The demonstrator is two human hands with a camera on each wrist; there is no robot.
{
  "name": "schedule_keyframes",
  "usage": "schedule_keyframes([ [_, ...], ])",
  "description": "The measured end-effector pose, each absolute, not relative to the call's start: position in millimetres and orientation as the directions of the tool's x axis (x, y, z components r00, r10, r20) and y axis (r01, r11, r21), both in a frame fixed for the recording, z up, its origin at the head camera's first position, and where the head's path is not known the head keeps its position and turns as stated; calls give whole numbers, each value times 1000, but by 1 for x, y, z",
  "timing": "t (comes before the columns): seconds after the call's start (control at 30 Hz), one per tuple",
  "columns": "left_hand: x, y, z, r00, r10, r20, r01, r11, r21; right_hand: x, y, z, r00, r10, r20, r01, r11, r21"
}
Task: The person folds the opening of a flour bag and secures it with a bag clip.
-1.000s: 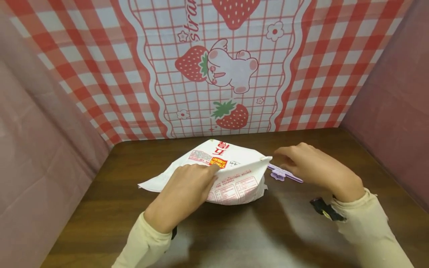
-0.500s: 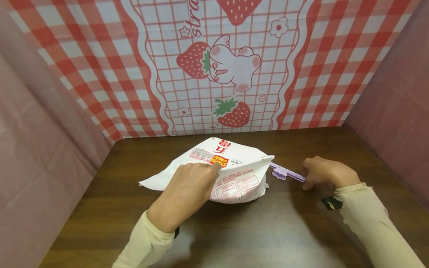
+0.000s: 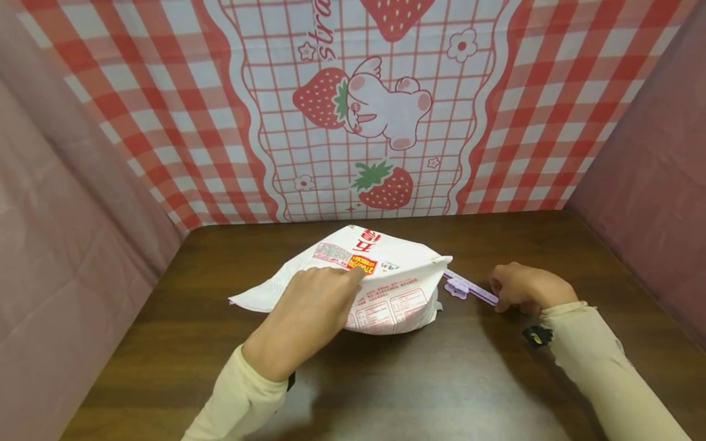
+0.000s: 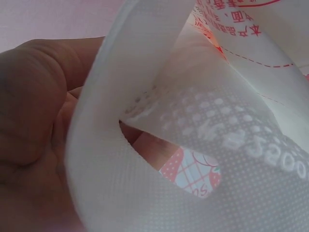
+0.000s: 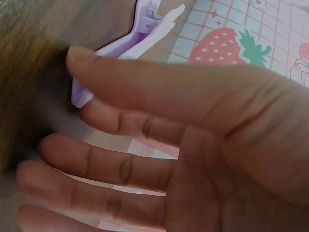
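A white bag with red print and a yellow-red label stands slumped mid-table. My left hand grips the upper part of its near side; in the left wrist view, the folded bag material with a slot-shaped opening covers most of the fingers. To the right of the bag lies a slim purple bag clip with a flower-shaped piece, its far end partly behind the bag's corner. My right hand pinches the near end of the clip between thumb and index finger, the other fingers loosely bent below in the right wrist view.
The dark wooden table carries both things. A red-and-white checked cloth with strawberry prints hangs along its back edge. Pink cloths hang at the left and right sides.
My right hand has moved from above the clip, beside the bag, rightward and down to the clip's near end and now holds it. The left hand and bag stay nearly still.
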State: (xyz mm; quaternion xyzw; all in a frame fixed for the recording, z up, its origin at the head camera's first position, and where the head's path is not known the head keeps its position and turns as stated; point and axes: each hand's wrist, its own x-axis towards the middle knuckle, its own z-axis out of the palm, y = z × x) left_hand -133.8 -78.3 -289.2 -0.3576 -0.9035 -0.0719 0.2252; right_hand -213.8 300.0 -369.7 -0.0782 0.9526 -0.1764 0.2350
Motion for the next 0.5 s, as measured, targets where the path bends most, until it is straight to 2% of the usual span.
schedule_keyframes([
  [0.23,-135,-77,-290,-652,612,447,674,739,-28,-222,286,-375,-910,-297,-290,-231,943,-241],
  [0.3,-134,-77,-290,-659,611,438,670,742,-28,-224,281,-380,-921,-295,-255,-244,946,-215],
  [0.5,-134,-76,-289,-677,610,413,662,749,-23,-229,274,-390,-918,-354,-180,-291,908,-302],
])
